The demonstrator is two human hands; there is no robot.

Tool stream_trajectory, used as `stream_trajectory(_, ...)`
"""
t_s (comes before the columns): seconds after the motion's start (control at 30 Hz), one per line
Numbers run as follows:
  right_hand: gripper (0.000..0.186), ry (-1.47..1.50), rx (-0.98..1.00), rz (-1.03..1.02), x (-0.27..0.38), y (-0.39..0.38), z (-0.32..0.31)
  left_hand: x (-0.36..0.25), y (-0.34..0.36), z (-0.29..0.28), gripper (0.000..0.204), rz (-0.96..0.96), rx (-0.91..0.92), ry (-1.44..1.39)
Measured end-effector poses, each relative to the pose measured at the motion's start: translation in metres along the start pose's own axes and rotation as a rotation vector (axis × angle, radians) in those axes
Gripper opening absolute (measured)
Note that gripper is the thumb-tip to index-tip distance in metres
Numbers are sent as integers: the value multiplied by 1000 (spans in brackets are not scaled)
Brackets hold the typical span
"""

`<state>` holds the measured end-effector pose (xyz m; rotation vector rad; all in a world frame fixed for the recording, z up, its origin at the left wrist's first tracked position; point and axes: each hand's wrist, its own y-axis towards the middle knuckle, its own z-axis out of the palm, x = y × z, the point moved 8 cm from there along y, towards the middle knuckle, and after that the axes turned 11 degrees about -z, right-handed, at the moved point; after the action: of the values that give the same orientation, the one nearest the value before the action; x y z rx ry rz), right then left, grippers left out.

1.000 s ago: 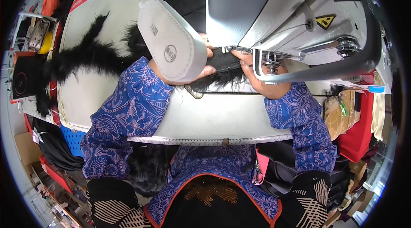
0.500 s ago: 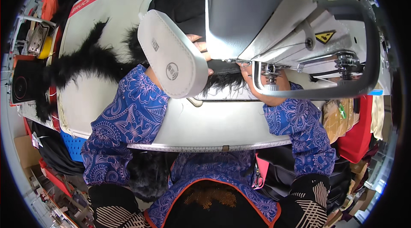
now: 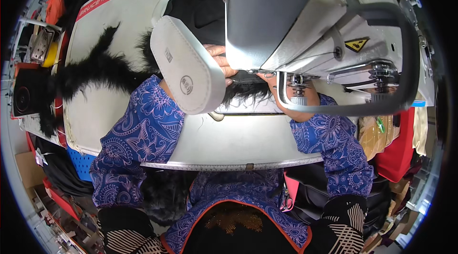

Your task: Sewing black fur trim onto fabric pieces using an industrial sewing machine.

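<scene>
A sewing machine head [image 3: 267,15] hangs over the work and hides part of both hands. Under it lies a piece of black furry fabric [image 3: 248,92], its long hairs spilling toward me. My left hand [image 3: 220,58] is closed on the fabric's left part, fingers on top and thumb nearer me; a white oval attachment [image 3: 188,70] covers its back. On the right, my right hand [image 3: 300,103] is partly behind the machine's metal guard [image 3: 348,108]. Its thumb and fingers press together on the fabric's edge. The needle area cannot be seen.
More black fur strips [image 3: 98,68] lie across the pale table [image 3: 238,139] to the left. A measuring tape [image 3: 214,166] runs along the front edge. Pink-handled scissors [image 3: 287,202] are near my lap. A red bin [image 3: 398,149] stands at the right, a black speaker-like box [image 3: 28,92] at the left.
The view has shifted slightly, so the machine appears a little further left. My left fingers have slid a little toward me. Both hands remain on the fabric.
</scene>
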<state>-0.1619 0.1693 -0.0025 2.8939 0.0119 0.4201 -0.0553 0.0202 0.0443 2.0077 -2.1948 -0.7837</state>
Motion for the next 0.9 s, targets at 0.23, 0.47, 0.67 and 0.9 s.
stream_trajectory(0.23, 22, 35, 22, 56, 1, 1, -10, -15, 5, -11, 19, 82, -60, 62)
stream_trajectory(0.47, 25, 68, 33, 114, 4, 1, -12, -12, 2, -4, 20, 120, -48, 62)
stream_trajectory(0.67, 34, 203, -10, 78, 0, 6, -8, 32, -20, 57, 38, -431, 480, -834)
stream_trajectory(0.9, 30, 69, -166, -48, 7, 10, -27, 44, -20, 42, 39, -329, 88, -1056)
